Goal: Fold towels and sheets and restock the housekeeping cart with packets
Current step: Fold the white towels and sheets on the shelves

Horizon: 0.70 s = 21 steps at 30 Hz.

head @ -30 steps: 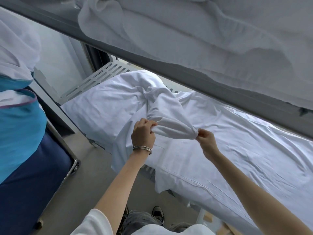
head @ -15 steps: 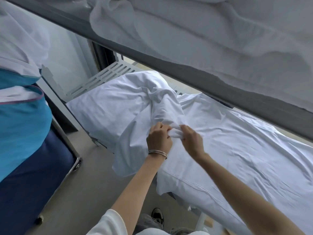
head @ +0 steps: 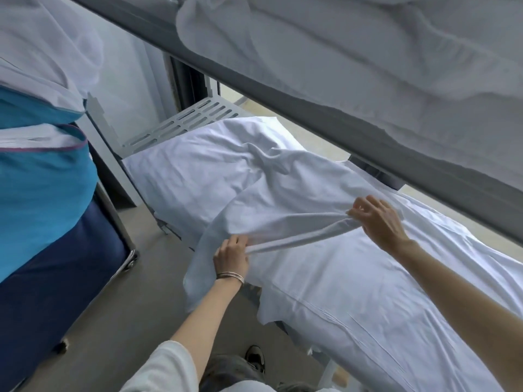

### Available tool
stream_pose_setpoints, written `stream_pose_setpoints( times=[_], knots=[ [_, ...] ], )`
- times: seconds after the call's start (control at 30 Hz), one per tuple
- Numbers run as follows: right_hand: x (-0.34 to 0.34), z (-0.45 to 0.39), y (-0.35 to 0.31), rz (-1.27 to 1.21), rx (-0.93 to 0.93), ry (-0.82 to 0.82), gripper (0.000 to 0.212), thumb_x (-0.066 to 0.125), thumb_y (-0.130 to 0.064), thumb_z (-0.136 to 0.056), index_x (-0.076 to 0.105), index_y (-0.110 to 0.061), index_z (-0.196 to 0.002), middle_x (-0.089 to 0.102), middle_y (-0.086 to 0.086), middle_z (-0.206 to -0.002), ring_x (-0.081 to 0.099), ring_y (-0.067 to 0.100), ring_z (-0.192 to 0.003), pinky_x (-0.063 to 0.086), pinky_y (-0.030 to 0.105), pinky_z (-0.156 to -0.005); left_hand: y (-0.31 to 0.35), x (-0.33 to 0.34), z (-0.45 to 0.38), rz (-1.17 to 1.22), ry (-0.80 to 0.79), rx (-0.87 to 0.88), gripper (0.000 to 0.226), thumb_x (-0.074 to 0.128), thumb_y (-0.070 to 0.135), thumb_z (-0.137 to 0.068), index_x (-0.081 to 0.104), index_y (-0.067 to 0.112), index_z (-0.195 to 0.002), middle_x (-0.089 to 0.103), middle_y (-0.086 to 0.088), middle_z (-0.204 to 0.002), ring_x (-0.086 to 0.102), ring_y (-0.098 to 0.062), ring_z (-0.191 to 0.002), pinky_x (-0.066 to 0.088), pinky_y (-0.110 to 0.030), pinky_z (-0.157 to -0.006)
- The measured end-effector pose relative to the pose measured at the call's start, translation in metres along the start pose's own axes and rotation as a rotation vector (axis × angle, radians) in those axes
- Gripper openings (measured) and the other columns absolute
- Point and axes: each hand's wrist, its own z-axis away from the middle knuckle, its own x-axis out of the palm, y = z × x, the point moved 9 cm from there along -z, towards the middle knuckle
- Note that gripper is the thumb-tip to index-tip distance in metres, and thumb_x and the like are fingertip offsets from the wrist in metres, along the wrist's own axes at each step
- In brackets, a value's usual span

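Observation:
A white sheet [head: 283, 193] lies crumpled over the lower shelf of a grey metal cart, on top of other white linen [head: 396, 278] spread flat to the right. My left hand [head: 230, 257], with bangles on the wrist, grips the sheet's edge near the shelf's front. My right hand [head: 379, 219] pinches the same edge farther right. The edge is stretched taut between both hands, and a loose corner hangs down past the shelf's front by my left wrist.
A grey rail [head: 311, 108] of the upper shelf crosses above, with piled white linen [head: 368, 46] on it. A slotted end panel [head: 184, 123] closes the lower shelf at the left. A blue and navy laundry bag [head: 42, 207] on a wheeled frame stands at left.
My hands, which were together at the sheet's bunched edge, have moved apart: the left down toward me, the right out to the right, pulling the edge taut.

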Motion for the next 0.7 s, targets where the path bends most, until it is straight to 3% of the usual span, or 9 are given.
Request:
stream_pose_setpoints(
  times=[0.07,0.17,0.27,0.47,0.6,0.7],
  knots=[
    [0.021,0.004,-0.004,0.002,-0.006,-0.083,0.033,0.073,0.011,-0.054,0.063,-0.013,-0.073,0.058,0.006,-0.075,0.055,0.028,-0.065,0.045,0.032,-0.051,-0.023,0.001,0.005,0.012,-0.049,-0.100,0.025,0.065,0.007,-0.079,0.063,0.016,-0.102,0.062,-0.009,-0.093,0.063,-0.032,-0.083,0.051,-0.039,-0.063],
    [0.008,0.002,-0.016,0.099,-0.078,0.015,0.035,0.068,0.015,-0.044,0.061,-0.012,-0.066,0.054,0.004,-0.065,0.054,0.027,-0.058,0.040,0.030,-0.049,-0.054,-0.003,0.010,-0.075,-0.091,-0.177,0.029,0.050,0.013,-0.090,0.051,0.014,-0.118,0.058,-0.010,-0.108,0.058,-0.032,-0.099,0.048,-0.040,-0.069],
    [-0.003,-0.007,-0.006,0.041,-0.024,0.016,0.034,0.059,0.017,-0.046,0.061,-0.010,-0.065,0.052,0.005,-0.061,0.055,0.027,-0.056,0.041,0.030,-0.046,-0.058,-0.034,0.001,-0.033,0.016,-0.173,0.027,0.051,0.010,-0.087,0.054,0.011,-0.113,0.059,-0.012,-0.107,0.055,-0.032,-0.101,0.047,-0.041,-0.071],
    [-0.029,0.014,0.035,-0.021,0.102,0.042,0.040,0.060,0.023,-0.041,0.057,-0.006,-0.069,0.049,0.008,-0.063,0.054,0.028,-0.055,0.048,0.035,-0.046,-0.062,-0.102,-0.001,-0.039,0.187,-0.195,0.020,0.051,-0.004,-0.080,0.061,0.010,-0.088,0.064,-0.012,-0.088,0.061,-0.034,-0.082,0.040,-0.032,-0.061],
    [-0.055,0.060,0.045,-0.038,0.233,0.152,0.043,0.061,0.021,-0.044,0.062,-0.006,-0.077,0.056,0.009,-0.071,0.059,0.032,-0.061,0.050,0.040,-0.047,-0.033,-0.169,0.041,-0.125,0.429,-0.016,0.032,0.061,-0.014,-0.050,0.061,0.012,-0.067,0.058,-0.006,-0.059,0.057,-0.029,-0.053,0.036,-0.025,-0.048],
    [-0.086,0.094,0.019,0.019,0.168,0.313,0.042,0.061,0.021,-0.041,0.064,-0.004,-0.074,0.058,0.011,-0.070,0.059,0.034,-0.065,0.047,0.038,-0.053,-0.026,-0.203,0.081,-0.181,0.525,0.077,0.033,0.062,-0.014,-0.043,0.060,0.011,-0.065,0.053,-0.005,-0.055,0.051,-0.027,-0.048,0.036,-0.025,-0.046]
  ],
)
